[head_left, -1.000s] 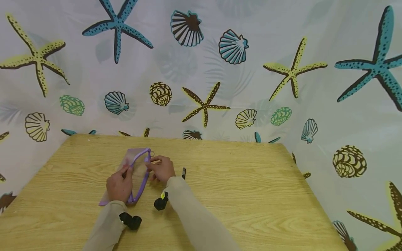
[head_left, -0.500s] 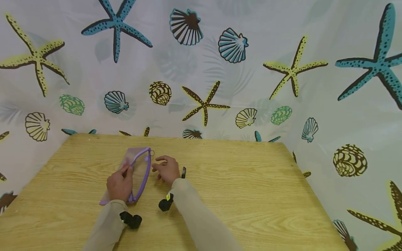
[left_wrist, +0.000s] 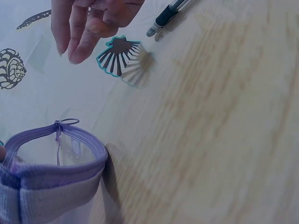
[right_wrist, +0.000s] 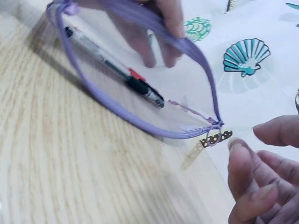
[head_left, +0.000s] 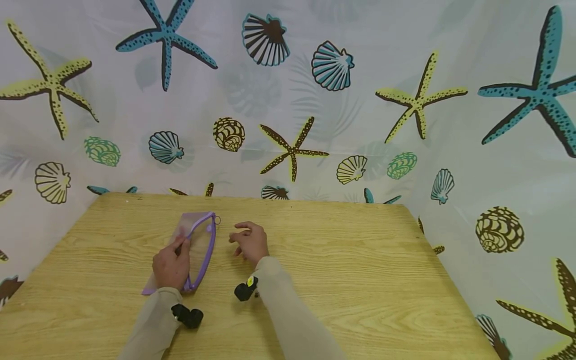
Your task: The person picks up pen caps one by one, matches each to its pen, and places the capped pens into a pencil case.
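A see-through pouch (head_left: 198, 255) with a purple zipper rim lies at the left of the table, its mouth spread wide. My left hand (head_left: 172, 265) pinches the near side of that rim. Inside the pouch, the right wrist view shows a pen (right_wrist: 107, 63) with a clear barrel and black grip, with a red part beside it. To the right of the pouch, my right hand (head_left: 252, 242) is held apart from it, fingers loosely bent and holding nothing. A metal ring (right_wrist: 214, 135) hangs at the zipper's far end.
Another pen (left_wrist: 166, 16) lies on the wooden table (head_left: 360, 280) beyond my right hand in the left wrist view; the right arm hides it in the head view. A white curtain (head_left: 306, 100) printed with shells and starfish hangs behind the table.
My right hand has let go of the pouch's zipper rim and drawn away to the right. The left hand and the pouch have stayed put.
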`<state>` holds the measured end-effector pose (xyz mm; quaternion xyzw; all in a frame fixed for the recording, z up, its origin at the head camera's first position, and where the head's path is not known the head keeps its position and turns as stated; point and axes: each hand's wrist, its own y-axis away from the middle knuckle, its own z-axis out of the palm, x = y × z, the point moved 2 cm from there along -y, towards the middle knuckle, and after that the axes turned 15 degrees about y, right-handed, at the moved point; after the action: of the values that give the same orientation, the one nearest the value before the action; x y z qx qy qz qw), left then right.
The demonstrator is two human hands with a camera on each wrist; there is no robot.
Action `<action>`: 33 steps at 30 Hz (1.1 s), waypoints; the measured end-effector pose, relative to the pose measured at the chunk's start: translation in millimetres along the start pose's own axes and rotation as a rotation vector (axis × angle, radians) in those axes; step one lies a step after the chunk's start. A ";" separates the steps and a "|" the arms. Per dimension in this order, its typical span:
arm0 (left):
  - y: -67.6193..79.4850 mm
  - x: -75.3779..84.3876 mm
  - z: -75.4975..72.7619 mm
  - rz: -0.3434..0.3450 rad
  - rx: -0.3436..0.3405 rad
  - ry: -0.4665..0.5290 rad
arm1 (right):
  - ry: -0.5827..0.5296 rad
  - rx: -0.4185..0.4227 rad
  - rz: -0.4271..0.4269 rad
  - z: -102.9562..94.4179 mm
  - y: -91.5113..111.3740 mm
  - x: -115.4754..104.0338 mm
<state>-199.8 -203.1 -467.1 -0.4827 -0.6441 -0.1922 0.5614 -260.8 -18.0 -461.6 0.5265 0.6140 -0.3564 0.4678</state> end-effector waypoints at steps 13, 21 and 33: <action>1.2 -0.4 0.5 0.004 0.010 0.001 | -0.043 0.042 0.087 -22.7 6.5 5.3; 1.2 -0.5 0.6 -0.012 0.006 0.003 | -0.049 0.057 0.094 -35.7 12.1 11.7; 0.8 -0.9 0.3 -0.002 0.021 0.010 | -0.019 0.127 0.106 -56.3 23.2 24.2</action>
<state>-199.4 -202.9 -468.3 -0.4753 -0.6437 -0.1886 0.5694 -249.5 46.4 -465.9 0.5835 0.5570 -0.3745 0.4572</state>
